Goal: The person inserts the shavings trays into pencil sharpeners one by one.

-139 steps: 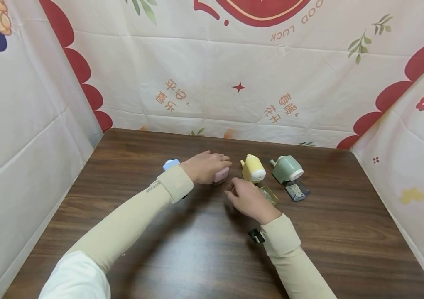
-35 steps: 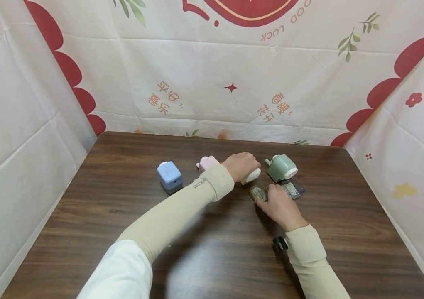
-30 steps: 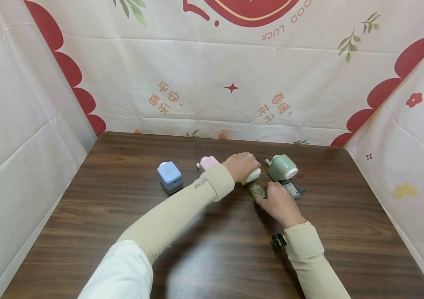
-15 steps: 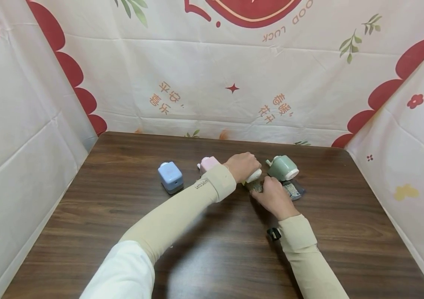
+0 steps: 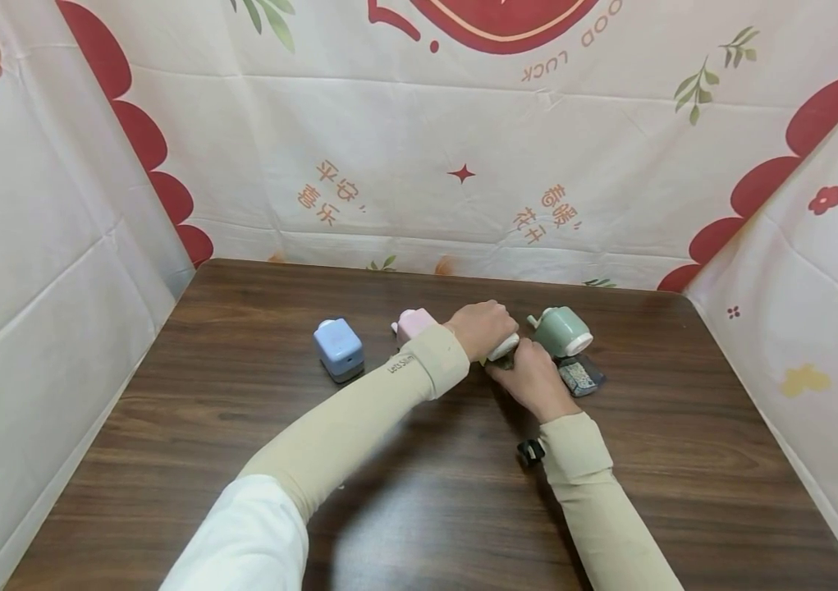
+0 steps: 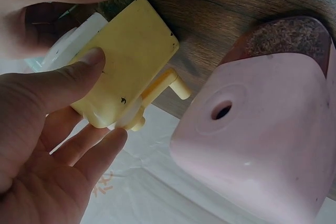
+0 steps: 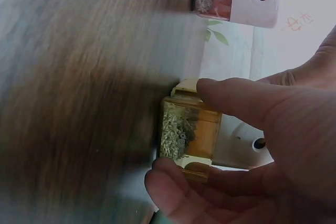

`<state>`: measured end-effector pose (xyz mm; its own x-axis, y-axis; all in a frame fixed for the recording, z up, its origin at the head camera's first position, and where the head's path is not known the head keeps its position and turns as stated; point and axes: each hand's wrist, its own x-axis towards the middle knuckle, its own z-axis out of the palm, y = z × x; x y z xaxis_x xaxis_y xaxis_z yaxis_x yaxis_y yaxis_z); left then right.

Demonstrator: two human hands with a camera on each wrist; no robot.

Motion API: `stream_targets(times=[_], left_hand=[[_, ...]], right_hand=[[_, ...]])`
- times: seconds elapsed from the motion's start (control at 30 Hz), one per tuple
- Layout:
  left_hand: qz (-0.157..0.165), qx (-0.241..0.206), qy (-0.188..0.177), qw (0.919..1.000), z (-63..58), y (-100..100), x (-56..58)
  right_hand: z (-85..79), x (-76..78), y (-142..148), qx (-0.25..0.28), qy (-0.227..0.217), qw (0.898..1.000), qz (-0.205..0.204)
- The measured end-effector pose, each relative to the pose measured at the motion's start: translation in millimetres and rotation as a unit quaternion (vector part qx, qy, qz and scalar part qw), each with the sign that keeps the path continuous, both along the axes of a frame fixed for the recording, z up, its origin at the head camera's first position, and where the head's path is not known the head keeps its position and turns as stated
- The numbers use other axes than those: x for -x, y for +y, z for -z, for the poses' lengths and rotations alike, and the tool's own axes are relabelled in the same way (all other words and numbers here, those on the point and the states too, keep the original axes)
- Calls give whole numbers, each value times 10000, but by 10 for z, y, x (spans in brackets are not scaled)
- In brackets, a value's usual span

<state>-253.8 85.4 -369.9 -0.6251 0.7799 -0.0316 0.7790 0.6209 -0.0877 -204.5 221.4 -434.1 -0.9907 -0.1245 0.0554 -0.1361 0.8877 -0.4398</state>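
Hands side by side, left (image 5: 481, 328) curled round yellow sharpener (image 6: 131, 56), right (image 5: 534, 382) pinched round shavings drawer (image 7: 191, 132).

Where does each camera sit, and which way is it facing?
Head: worn on the head, looking forward and down at the table; both sleeved forearms, the left grip and the right grip show.
Left wrist: on that wrist, looking at the left grip holding the yellow sharpener; part of the right grip shows.
Right wrist: on that wrist, looking at the right grip holding the shavings tray.
Shared: both wrist views show the pink sharpener.
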Motion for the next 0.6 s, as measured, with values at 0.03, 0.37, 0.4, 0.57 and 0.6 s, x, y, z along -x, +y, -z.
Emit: stream_targets(times=[0.03,0.37,0.4,0.57,0.6], left_hand=[[8,6,17,10000,0,-1,0],[13,-17,91,10000,3,4,-11],[9,-11,88,10000,2,5,-10],[-27,-59,64,10000,12,11,-1],[-33,-50,57,10000,17,12,3]], right_hand=[[3,7,-2,38,-30,10000,-6],[-17,9,-16,208,-166,9996,41],[-19,8,-15,208,-181,9996,52],[-27,7,-11,269,-249,9993,83],[-28,8,-10,295,-245,9992,70]])
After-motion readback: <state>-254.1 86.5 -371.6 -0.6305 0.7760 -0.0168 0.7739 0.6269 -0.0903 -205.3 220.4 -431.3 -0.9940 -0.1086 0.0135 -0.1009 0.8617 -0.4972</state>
